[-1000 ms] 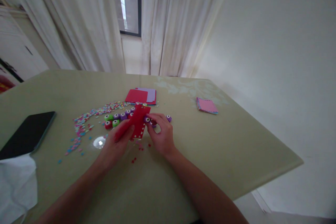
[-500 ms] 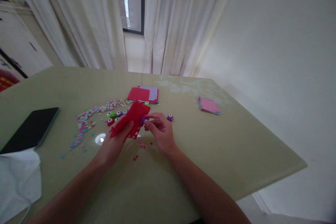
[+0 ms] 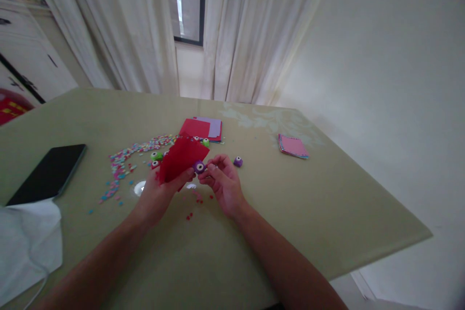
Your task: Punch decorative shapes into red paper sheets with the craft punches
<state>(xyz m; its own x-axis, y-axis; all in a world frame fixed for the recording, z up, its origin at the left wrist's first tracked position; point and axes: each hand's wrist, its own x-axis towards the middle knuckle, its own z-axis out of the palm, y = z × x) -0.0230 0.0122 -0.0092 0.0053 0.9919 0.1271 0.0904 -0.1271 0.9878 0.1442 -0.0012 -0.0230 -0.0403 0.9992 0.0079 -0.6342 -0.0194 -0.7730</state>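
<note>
My left hand [image 3: 160,198] is closed around a folded sheet of red paper [image 3: 184,155], raised above the table with its corner pointing up. At the paper's right edge sits a small purple craft punch [image 3: 199,167], its round white-and-dark face turned towards me. The fingertips of my right hand [image 3: 225,184] pinch its right side, while my left thumb is close to its left side. Behind the paper, several green, red and purple punches [image 3: 156,156] are partly hidden. Another purple punch [image 3: 238,161] stands just right of my right hand.
Colourful paper confetti [image 3: 125,157] curves across the table's left side. Red and lilac paper sheets [image 3: 196,128] lie at the back; a pink-topped paper stack [image 3: 292,146] is at right. A dark tablet [image 3: 47,174] and white cloth-like item [image 3: 31,247] are at left.
The purple punch has turned so that its round face shows towards me. The red paper has tilted, showing a broader plain face and hiding its punched lower edge.
</note>
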